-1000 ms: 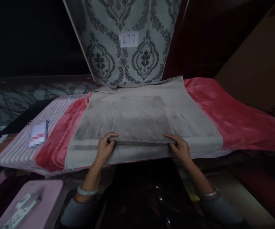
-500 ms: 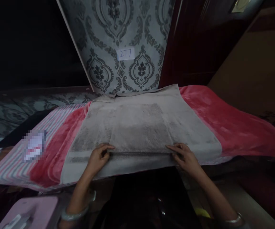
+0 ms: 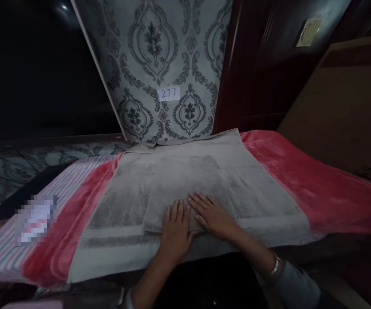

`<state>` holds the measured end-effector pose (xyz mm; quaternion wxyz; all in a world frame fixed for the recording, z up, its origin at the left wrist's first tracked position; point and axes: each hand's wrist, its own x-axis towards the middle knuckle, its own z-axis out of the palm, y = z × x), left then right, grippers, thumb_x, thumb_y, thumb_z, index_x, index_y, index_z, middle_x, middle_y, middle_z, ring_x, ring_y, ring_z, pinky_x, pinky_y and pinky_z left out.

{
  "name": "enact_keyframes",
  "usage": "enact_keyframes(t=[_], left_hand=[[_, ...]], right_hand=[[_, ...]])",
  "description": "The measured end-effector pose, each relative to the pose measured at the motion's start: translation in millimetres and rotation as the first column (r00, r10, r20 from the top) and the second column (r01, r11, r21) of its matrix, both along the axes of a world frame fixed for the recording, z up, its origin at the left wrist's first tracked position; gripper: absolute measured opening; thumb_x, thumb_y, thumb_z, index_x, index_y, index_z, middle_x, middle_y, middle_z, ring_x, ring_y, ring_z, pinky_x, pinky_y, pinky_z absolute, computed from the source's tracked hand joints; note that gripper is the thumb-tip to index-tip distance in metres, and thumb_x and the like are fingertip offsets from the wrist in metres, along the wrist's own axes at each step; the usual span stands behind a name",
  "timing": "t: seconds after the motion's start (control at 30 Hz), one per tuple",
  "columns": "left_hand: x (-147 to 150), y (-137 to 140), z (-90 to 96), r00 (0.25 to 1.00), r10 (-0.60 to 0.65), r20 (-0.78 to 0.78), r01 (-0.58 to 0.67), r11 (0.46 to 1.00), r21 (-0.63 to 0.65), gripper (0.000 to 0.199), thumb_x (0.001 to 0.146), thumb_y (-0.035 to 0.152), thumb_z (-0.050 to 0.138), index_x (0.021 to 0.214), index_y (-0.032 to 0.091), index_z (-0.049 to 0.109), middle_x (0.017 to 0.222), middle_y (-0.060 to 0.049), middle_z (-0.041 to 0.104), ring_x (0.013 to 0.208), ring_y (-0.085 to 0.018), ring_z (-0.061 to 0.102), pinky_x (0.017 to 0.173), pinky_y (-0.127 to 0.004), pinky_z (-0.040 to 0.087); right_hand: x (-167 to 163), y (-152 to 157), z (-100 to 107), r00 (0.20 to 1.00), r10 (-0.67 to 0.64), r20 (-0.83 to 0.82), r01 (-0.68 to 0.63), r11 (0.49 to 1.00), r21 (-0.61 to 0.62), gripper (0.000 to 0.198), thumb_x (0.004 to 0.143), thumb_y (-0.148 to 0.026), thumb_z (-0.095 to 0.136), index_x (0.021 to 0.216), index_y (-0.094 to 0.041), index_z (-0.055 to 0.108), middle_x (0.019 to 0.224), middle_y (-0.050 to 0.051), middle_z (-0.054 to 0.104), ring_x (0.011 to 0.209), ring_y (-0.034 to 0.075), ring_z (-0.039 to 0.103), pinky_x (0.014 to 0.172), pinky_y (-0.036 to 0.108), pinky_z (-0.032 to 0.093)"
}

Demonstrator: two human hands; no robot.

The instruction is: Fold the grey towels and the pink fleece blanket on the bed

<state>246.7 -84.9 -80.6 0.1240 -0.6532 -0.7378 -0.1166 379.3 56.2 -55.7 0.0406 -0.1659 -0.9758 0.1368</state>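
Observation:
A folded grey towel lies flat in the middle of a larger grey cloth, both with a soft, plush surface. My left hand rests palm down on the near part of the folded towel, fingers stretched out and pointing away from me. Beside it, my right hand presses flat on the same towel, its fingers spread and angled to the left. The near edge of the folded towel is partly hidden under my hands.
Under the grey cloth spreads a red blanket, with a striped cloth at the left. A blurred-out item lies on the stripes. Behind stands a patterned wall with a paper label reading 277.
Both hands have let go of the folded towel's near corners and moved inward onto its top, now lying flat close together. The view has tilted up slightly.

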Motion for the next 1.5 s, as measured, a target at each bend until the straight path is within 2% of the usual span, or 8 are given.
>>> enact_keyframes(t=[0.27,0.53,0.77,1.03,1.23,1.33,1.4,1.5], left_hand=[[-2.9,-2.3,-2.8,0.988,-0.008,-0.153,0.031,0.988,0.153,0.069,0.087,0.043,0.067,0.148,0.020,0.046,0.153,-0.022,0.044,0.141,-0.038,0.042,0.108,-0.057,0.040],[-7.1,2.9,-28.6,0.992,-0.024,-0.121,0.068,0.924,0.376,0.063,0.067,0.056,0.083,0.125,0.036,0.065,0.145,-0.010,0.055,0.134,-0.037,0.048,0.106,-0.055,0.038],[-10.5,4.8,-41.5,0.988,-0.047,-0.148,0.105,0.907,0.408,0.068,0.060,0.064,0.084,0.121,0.039,0.067,0.143,-0.005,0.059,0.136,-0.037,0.045,0.115,-0.054,0.025],[-18.0,15.0,-61.1,0.970,-0.144,-0.194,0.233,0.772,0.592,0.045,0.069,0.063,0.077,0.103,0.033,0.073,0.127,-0.006,0.070,0.149,-0.036,0.029,0.122,-0.055,0.017],[-16.4,16.4,-51.3,0.967,-0.161,-0.198,0.252,0.719,0.647,0.032,0.077,0.053,0.074,0.099,0.030,0.074,0.122,-0.006,0.072,0.148,-0.035,0.031,0.122,-0.055,0.019],[-17.7,13.2,-41.5,0.960,-0.159,-0.232,0.271,0.743,0.613,0.037,0.076,0.057,0.075,0.102,0.030,0.074,0.122,-0.006,0.072,0.147,-0.035,0.035,0.123,-0.054,0.018],[-18.0,11.0,-38.1,0.956,-0.149,-0.253,0.274,0.762,0.587,0.039,0.076,0.059,0.074,0.104,0.031,0.073,0.125,-0.005,0.071,0.143,-0.032,0.041,0.123,-0.053,0.018],[-14.1,10.8,-41.5,0.956,-0.137,-0.259,0.274,0.729,0.628,0.029,0.080,0.051,0.074,0.103,0.033,0.074,0.126,-0.003,0.071,0.135,-0.028,0.052,0.122,-0.050,0.023]], right_hand=[[-30.5,22.2,26.4,0.998,0.024,-0.059,-0.024,1.000,0.005,0.056,0.104,-0.037,0.037,0.158,-0.024,0.032,0.165,0.006,0.022,0.153,0.026,0.009,0.122,0.057,0.015],[-68.9,64.3,17.3,0.983,0.184,0.024,-0.184,0.983,0.006,0.059,0.105,-0.049,0.037,0.159,-0.028,0.028,0.166,0.004,0.018,0.153,0.026,0.009,0.122,0.057,0.008],[-129.5,133.8,26.0,0.998,-0.022,0.054,0.020,0.999,0.048,0.061,0.104,-0.056,0.032,0.159,-0.030,0.027,0.166,0.006,0.015,0.152,0.032,0.012,0.119,0.061,0.016],[-154.7,182.6,13.4,0.990,-0.115,0.080,0.111,0.992,0.055,0.058,0.105,-0.051,0.025,0.160,-0.030,0.027,0.164,0.008,0.023,0.151,0.030,0.020,0.119,0.056,0.021],[-153.6,183.6,16.3,0.987,-0.141,0.076,0.136,0.988,0.066,0.058,0.105,-0.050,0.024,0.160,-0.030,0.026,0.165,0.006,0.023,0.151,0.028,0.021,0.119,0.053,0.023],[-154.4,164.6,27.4,0.983,-0.166,0.074,0.159,0.983,0.094,0.059,0.105,-0.048,0.028,0.160,-0.027,0.026,0.166,0.010,0.018,0.151,0.034,0.015,0.118,0.061,0.020],[-156.1,141.8,33.1,0.996,-0.071,0.044,0.065,0.991,0.120,0.059,0.104,-0.050,0.033,0.160,-0.029,0.027,0.167,0.008,0.013,0.152,0.036,0.008,0.117,0.065,0.015],[-160.6,106.5,33.5,0.970,0.241,0.031,-0.243,0.965,0.102,0.060,0.103,-0.057,0.037,0.158,-0.036,0.029,0.167,0.003,0.015,0.153,0.032,0.006,0.119,0.063,0.010]])
